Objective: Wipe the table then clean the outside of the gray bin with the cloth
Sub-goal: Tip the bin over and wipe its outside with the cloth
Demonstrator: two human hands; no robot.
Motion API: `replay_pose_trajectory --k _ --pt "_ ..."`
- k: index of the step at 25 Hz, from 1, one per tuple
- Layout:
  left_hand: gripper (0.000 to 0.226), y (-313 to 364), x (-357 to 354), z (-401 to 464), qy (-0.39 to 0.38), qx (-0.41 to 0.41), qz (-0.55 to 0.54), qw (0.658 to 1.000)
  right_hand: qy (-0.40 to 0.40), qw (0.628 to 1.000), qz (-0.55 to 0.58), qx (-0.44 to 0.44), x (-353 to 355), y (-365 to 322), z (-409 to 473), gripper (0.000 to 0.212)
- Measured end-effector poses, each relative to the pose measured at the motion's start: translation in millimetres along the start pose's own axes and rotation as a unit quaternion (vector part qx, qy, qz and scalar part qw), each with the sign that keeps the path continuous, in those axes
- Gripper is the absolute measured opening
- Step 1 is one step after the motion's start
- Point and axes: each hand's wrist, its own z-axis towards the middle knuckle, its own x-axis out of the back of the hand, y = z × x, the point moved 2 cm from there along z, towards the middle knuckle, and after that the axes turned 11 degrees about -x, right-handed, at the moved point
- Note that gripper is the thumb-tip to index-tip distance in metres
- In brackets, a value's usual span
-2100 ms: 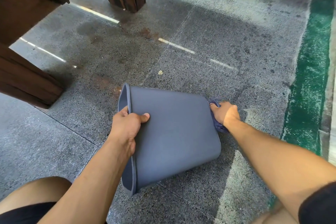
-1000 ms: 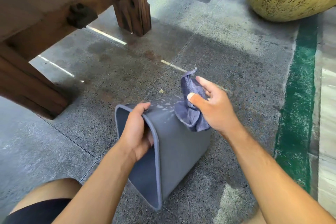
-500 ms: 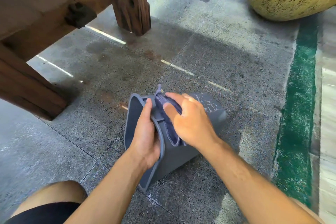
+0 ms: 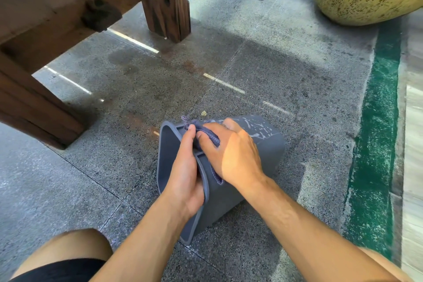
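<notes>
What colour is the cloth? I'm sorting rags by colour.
Dark blue-purple, close to the gray bin's shade; the cloth shows under the right hand in the head view.

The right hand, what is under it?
Under the right hand lies a dark blue cloth, pressed on the side of the gray bin. Only the cloth's edges show; the rest is covered. The left hand grips the bin's rim.
</notes>
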Motion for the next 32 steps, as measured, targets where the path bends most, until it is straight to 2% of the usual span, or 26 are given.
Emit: replay_pose_trajectory --k 14,19,26,32 --pt "0.029 2 10 -8 -0.02 -0.034 0.036 0.999 0.007 1.0 -0.008 -0.004 -11 22 19 0.034" --pt "0.039 2 20 -4 0.007 -0.083 0.075 0.994 0.01 1.0 -0.011 -0.01 -13 30 29 0.033" --pt "0.033 7 28 -3 0.042 -0.066 0.075 0.994 0.012 0.999 -0.026 -0.028 -18 45 42 0.033" --pt "0.036 8 30 -5 0.036 -0.078 0.115 0.99 0.034 0.998 -0.015 -0.049 -19 65 51 0.032"
